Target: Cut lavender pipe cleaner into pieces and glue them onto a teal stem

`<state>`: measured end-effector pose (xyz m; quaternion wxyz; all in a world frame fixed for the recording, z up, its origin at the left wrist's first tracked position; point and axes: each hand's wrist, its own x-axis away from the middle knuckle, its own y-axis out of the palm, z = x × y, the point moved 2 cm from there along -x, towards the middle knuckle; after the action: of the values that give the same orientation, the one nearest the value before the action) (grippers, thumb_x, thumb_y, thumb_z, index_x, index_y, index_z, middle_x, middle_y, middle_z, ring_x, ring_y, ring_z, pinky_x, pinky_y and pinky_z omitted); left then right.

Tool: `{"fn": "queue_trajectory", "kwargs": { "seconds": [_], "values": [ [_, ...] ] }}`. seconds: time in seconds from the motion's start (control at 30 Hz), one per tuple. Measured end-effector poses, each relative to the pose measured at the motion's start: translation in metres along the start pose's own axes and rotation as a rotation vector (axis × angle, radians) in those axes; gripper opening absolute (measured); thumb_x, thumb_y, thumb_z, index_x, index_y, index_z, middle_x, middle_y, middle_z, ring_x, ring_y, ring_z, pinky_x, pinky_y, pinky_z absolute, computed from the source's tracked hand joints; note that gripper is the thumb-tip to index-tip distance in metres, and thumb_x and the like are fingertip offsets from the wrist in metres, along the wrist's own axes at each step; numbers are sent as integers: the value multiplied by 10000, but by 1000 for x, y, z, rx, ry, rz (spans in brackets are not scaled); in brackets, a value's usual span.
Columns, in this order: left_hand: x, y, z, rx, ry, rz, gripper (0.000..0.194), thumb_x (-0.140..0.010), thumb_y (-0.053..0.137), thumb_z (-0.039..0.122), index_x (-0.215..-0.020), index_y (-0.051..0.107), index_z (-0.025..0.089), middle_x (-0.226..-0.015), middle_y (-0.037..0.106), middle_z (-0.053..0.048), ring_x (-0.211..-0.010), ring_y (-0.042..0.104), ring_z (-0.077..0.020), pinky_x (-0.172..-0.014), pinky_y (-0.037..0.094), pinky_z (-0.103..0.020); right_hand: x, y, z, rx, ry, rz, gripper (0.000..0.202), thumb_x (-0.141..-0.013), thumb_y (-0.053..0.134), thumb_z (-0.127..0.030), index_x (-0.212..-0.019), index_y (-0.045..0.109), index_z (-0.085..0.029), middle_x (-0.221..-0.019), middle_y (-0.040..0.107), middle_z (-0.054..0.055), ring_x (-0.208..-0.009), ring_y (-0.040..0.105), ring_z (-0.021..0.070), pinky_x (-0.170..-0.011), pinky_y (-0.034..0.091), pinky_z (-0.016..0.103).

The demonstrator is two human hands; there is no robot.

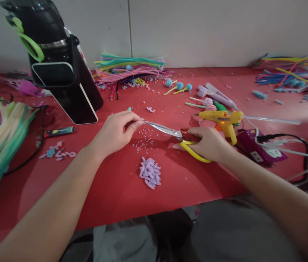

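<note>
My left hand [118, 129] is closed, thumb and forefinger pinched on a tiny pale piece [142, 120] whose kind I cannot make out. The tips of the scissors [165, 128] meet that pinch from the right. Their handles, one red and one yellow, are in my right hand [207, 143], its fingers wrapped round them; the blades look nearly together. Small pale trimmings [144, 142] lie scattered on the red table [110, 196] below the blades. Nearer to me sits a heap of short lilac fuzzy pieces [150, 173].
A black bottle [88, 80] with a phone [69, 98] against it stands at the back left. Pipe cleaners [132, 69] lie by the wall and at left. To the right are a yellow glue gun [222, 118], a purple power strip [263, 149] and cables.
</note>
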<state>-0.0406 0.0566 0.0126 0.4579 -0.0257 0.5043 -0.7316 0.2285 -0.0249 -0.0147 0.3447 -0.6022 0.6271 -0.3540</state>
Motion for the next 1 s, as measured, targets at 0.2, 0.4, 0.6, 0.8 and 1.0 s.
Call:
{"fn": "queue_trajectory", "kwargs": {
  "seconds": [0.2, 0.4, 0.6, 0.8, 1.0],
  "values": [
    [0, 0, -1, 5, -1, 4, 172, -972, 562, 285, -880, 673, 191, -824, 674, -25, -732, 580, -143, -717, 438, -287, 0, 0, 2, 16, 1, 27, 704, -637, 627, -887, -594, 388, -225, -572, 364, -31, -570, 329, 125, -523, 275, 297],
    [0, 0, -3, 13, 20, 13, 160, -971, 565, 254, -855, 649, 184, -766, 632, -5, -683, 539, -127, -680, 418, -276, 0, -1, 3, 3, -26, 16, 724, -627, 639, -890, -608, 351, -227, -588, 311, -46, -574, 286, 110, -513, 253, 285],
    [0, -1, -1, 41, 5, -13, 195, -984, 529, 251, -816, 598, 181, -741, 589, 0, -680, 519, -126, -679, 413, -279, 0, 0, 4, -21, -29, 5, 718, -637, 639, -886, -613, 352, -228, -602, 303, -47, -583, 278, 110, -522, 252, 286],
    [0, -1, 4, 162, -103, -27, 240, -993, 509, 288, -787, 568, 181, -695, 540, 11, -649, 486, -118, -623, 396, -265, 1, 0, 5, -48, -28, -2, 725, -622, 645, -892, -619, 348, -231, -607, 292, -50, -587, 285, 113, -534, 245, 291],
    [-3, 0, 7, 264, -153, -18, 267, -993, 511, 306, -771, 576, 172, -686, 541, 7, -638, 483, -111, -606, 395, -255, 1, 1, 6, -60, -34, -4, 717, -622, 658, -881, -622, 355, -231, -602, 292, -53, -585, 282, 111, -532, 234, 291]
  ]
}}
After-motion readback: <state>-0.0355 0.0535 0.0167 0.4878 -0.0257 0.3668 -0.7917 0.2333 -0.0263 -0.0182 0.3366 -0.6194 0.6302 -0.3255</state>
